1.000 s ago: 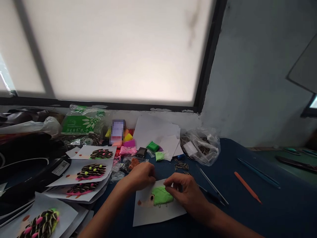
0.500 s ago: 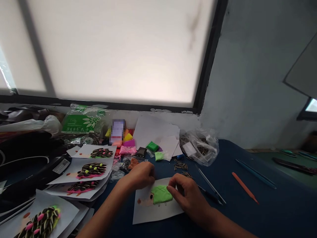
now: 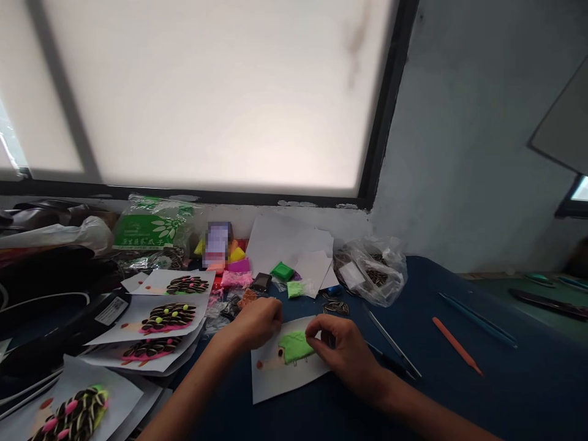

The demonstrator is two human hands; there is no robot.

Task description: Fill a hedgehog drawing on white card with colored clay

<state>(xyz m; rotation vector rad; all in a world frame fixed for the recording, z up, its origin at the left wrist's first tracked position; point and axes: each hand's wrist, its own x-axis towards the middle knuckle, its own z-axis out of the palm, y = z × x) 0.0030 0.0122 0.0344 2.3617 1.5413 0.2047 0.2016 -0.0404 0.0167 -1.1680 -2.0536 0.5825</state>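
A white paper sheet (image 3: 294,383) lies tilted on the table before me. It bears a hedgehog-like figure with a flat light-green clay body (image 3: 296,346), a dark eye and a brown nose. My left hand (image 3: 261,321) is closed at the sheet's upper left edge, its fingers curled under and their tips hidden. At the clay's right end, my right hand (image 3: 342,346) has thumb and forefinger pinched together, touching or just over the green surface. Whatever is between those fingertips is too small to make out. Loose sunflower seeds (image 3: 336,307) lie just beyond the right hand.
Finished seed-covered hedgehog sheets (image 3: 169,315) are stacked at left. Behind are coloured clay packets (image 3: 236,278), a green seed bag (image 3: 149,229) and a clear bag of seeds (image 3: 376,275). Pens (image 3: 392,340), an orange tool (image 3: 457,346) and blue tweezers (image 3: 478,320) lie right.
The sheet has shifted slightly away from me and turned a little, its right side swinging farther back. My right hand has moved slightly left and up with it; both hands remain closed.
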